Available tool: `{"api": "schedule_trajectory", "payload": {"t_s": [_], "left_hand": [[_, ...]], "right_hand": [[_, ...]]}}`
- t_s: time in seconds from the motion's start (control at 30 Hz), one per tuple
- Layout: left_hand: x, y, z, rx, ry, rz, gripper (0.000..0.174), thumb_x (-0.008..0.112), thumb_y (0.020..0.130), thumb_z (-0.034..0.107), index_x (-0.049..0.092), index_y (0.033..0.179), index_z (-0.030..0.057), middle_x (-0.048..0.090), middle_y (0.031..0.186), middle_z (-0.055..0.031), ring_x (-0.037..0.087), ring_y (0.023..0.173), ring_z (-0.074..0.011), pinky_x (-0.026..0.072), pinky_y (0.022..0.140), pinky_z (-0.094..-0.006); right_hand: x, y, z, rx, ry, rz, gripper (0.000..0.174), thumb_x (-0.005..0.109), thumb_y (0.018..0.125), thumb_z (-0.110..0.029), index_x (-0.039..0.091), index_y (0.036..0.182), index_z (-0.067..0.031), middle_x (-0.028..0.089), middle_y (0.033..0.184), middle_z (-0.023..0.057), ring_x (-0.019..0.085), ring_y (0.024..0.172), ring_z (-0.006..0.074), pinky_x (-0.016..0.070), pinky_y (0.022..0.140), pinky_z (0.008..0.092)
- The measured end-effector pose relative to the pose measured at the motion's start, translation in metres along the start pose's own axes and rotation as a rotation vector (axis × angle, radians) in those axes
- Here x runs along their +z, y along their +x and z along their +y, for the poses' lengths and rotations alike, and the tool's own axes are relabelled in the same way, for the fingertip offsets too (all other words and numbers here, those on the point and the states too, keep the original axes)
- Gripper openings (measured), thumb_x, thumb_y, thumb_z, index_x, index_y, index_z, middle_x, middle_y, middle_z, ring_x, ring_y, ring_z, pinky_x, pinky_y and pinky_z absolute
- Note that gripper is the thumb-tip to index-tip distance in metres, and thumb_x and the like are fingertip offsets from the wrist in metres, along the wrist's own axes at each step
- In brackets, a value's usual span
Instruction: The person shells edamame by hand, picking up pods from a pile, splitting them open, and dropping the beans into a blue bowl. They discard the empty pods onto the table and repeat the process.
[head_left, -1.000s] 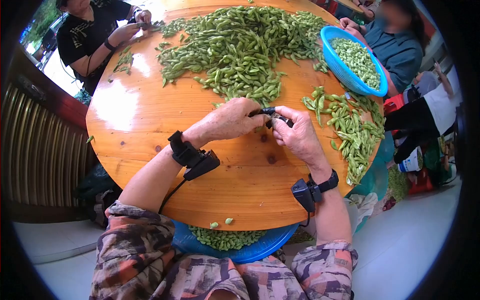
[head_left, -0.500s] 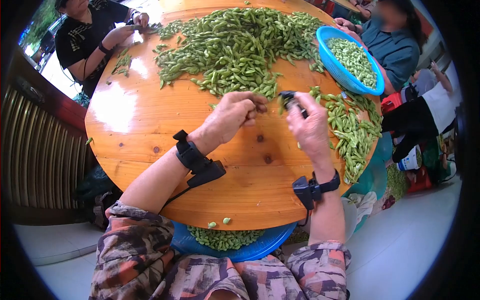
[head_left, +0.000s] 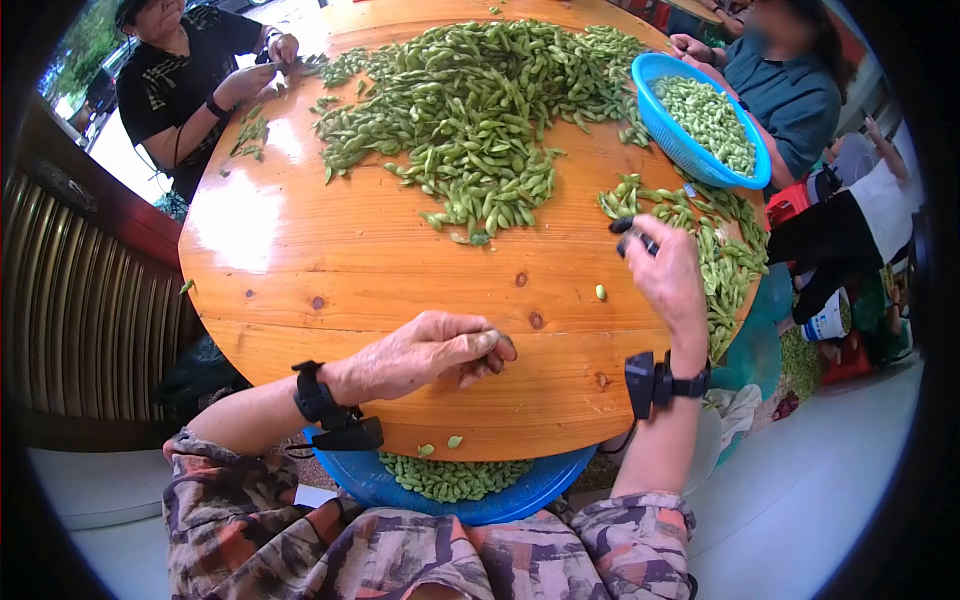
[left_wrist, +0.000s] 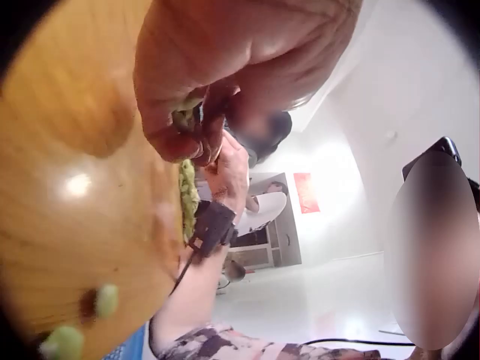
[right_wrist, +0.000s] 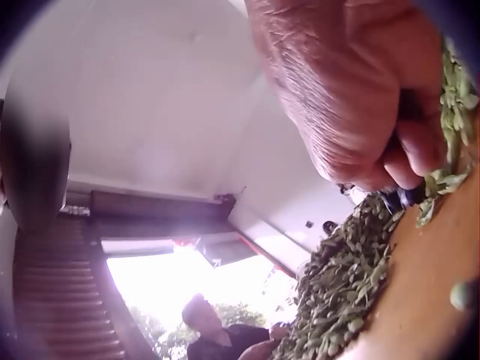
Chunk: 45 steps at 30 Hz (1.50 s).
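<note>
My left hand [head_left: 425, 358] is low over the near part of the round wooden table [head_left: 400, 290], its fingers curled. In the left wrist view, green soybeans [left_wrist: 187, 112] show between those fingers, partly hidden by them. My right hand [head_left: 668, 275] is over the right side of the table, close to a smaller heap of soybean pods [head_left: 725, 270]. Black covers [head_left: 622, 224] sit on its thumb and fingertip, which stand apart with nothing between them. A single shelled bean [head_left: 600, 292] lies on the wood left of this hand.
A large heap of pods [head_left: 470, 120] covers the far middle. At the back right stands a blue basket [head_left: 660, 120] of shelled beans. Another blue basket [head_left: 350, 478] with beans sits below the near edge, where two beans [head_left: 455, 442] lie. Two people sit across the table.
My hands were together over a pod, then parted. The left hand has come back towards the near edge; the right has moved right to the smaller heap, and the pod has left its fingers.
</note>
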<state>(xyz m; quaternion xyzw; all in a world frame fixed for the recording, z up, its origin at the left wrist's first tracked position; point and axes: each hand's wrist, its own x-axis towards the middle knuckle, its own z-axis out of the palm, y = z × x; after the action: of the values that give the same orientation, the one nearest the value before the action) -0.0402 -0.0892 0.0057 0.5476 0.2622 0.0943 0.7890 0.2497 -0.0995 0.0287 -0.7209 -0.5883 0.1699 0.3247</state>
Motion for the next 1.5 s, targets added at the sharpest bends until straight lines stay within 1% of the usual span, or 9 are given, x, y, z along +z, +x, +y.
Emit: {"api": "schedule_trajectory", "payload": {"t_s": [0.1, 0.2, 0.6, 0.73, 0.87, 0.97, 1.17, 1.33, 1.5], "left_hand": [[0.005, -0.009, -0.011, 0.008, 0.046, 0.037, 0.030, 0.046, 0.101, 0.023, 0.060, 0.111, -0.0015, 0.062, 0.094, -0.0044, 0.056, 0.082, -0.0116, 0.0469, 0.074, -0.0272], [0.012, -0.015, -0.018, 0.262, 0.464, -0.162, 0.023, 0.053, 0.095, 0.013, 0.059, 0.111, -0.0024, 0.061, 0.100, -0.0137, 0.059, 0.095, -0.0288, 0.0481, 0.080, -0.0361], [0.026, -0.046, -0.052, 0.512, 0.356, -0.554, 0.021, 0.057, 0.091, 0.010, 0.060, 0.103, -0.0058, 0.060, 0.101, -0.0212, 0.056, 0.100, -0.0358, 0.0467, 0.085, -0.0398], [0.014, -0.050, -0.025, 0.400, 0.240, -0.630, 0.019, 0.056, 0.091, 0.009, 0.062, 0.103, -0.0046, 0.063, 0.097, -0.0197, 0.060, 0.095, -0.0331, 0.0487, 0.083, -0.0381], [-0.042, -0.034, 0.021, 0.431, 0.542, -0.014, 0.018, 0.056, 0.088, 0.005, 0.065, 0.103, 0.0007, 0.068, 0.092, -0.0124, 0.066, 0.080, -0.0248, 0.0514, 0.075, -0.0341], [-0.070, -0.006, 0.051, 0.294, 0.951, 0.466, 0.025, 0.057, 0.082, 0.002, 0.065, 0.106, 0.0040, 0.067, 0.094, -0.0147, 0.065, 0.081, -0.0284, 0.0509, 0.075, -0.0356], [-0.107, 0.044, 0.025, 0.546, 1.317, 0.534, 0.031, 0.059, 0.075, -0.003, 0.063, 0.105, -0.0018, 0.057, 0.089, -0.0162, 0.060, 0.081, -0.0360, 0.0487, 0.072, -0.0395], [-0.115, 0.043, 0.033, 0.475, 1.159, 0.485, 0.027, 0.060, 0.073, -0.003, 0.064, 0.099, -0.0021, 0.058, 0.090, -0.0162, 0.060, 0.083, -0.0357, 0.0479, 0.074, -0.0406], [-0.117, 0.045, 0.028, 0.527, 1.137, 0.584, 0.019, 0.062, 0.081, 0.002, 0.064, 0.099, -0.0018, 0.060, 0.087, -0.0140, 0.060, 0.076, -0.0300, 0.0470, 0.066, -0.0364]], "right_hand": [[0.009, -0.022, 0.006, -0.237, -0.100, 0.012, 0.014, 0.066, 0.076, -0.005, 0.064, 0.088, 0.0020, 0.061, 0.074, 0.0181, 0.061, 0.065, 0.0308, 0.0473, 0.061, 0.0388], [0.015, -0.039, 0.003, -0.255, -0.175, -0.051, 0.018, 0.068, 0.074, -0.002, 0.061, 0.090, 0.0020, 0.057, 0.080, 0.0178, 0.060, 0.072, 0.0327, 0.0470, 0.063, 0.0392], [0.024, -0.043, -0.010, -0.298, -0.198, -0.058, 0.015, 0.060, 0.076, 0.002, 0.059, 0.091, 0.0030, 0.055, 0.082, 0.0171, 0.059, 0.076, 0.0339, 0.0473, 0.066, 0.0397], [0.019, -0.053, -0.049, -0.347, 0.138, -0.487, 0.019, 0.063, 0.076, -0.003, 0.064, 0.095, 0.0004, 0.061, 0.083, 0.0169, 0.063, 0.075, 0.0318, 0.0502, 0.066, 0.0370], [0.032, -0.064, -0.073, -0.506, 0.327, -1.008, 0.021, 0.063, 0.077, -0.007, 0.064, 0.097, 0.0007, 0.064, 0.084, 0.0180, 0.064, 0.077, 0.0340, 0.0514, 0.068, 0.0381], [0.054, -0.068, -0.082, -0.672, 0.346, -1.088, 0.020, 0.064, 0.080, -0.011, 0.061, 0.094, 0.0029, 0.062, 0.081, 0.0208, 0.062, 0.081, 0.0381, 0.0503, 0.073, 0.0424], [0.064, -0.010, -0.092, -0.710, 0.171, -0.723, 0.014, 0.062, 0.081, -0.011, 0.064, 0.089, 0.0009, 0.063, 0.076, 0.0213, 0.063, 0.074, 0.0369, 0.0512, 0.069, 0.0419], [0.078, 0.028, -0.083, -0.149, 0.482, -0.543, 0.017, 0.055, 0.088, -0.006, 0.067, 0.099, 0.0002, 0.057, 0.065, -0.0022, 0.048, 0.053, 0.0038, 0.0411, 0.048, 0.0226], [0.087, 0.030, -0.066, 0.001, 0.751, -0.420, 0.021, 0.054, 0.091, -0.008, 0.064, 0.107, 0.0015, 0.052, 0.065, -0.0036, 0.046, 0.054, 0.0016, 0.0388, 0.045, 0.0179]]}}
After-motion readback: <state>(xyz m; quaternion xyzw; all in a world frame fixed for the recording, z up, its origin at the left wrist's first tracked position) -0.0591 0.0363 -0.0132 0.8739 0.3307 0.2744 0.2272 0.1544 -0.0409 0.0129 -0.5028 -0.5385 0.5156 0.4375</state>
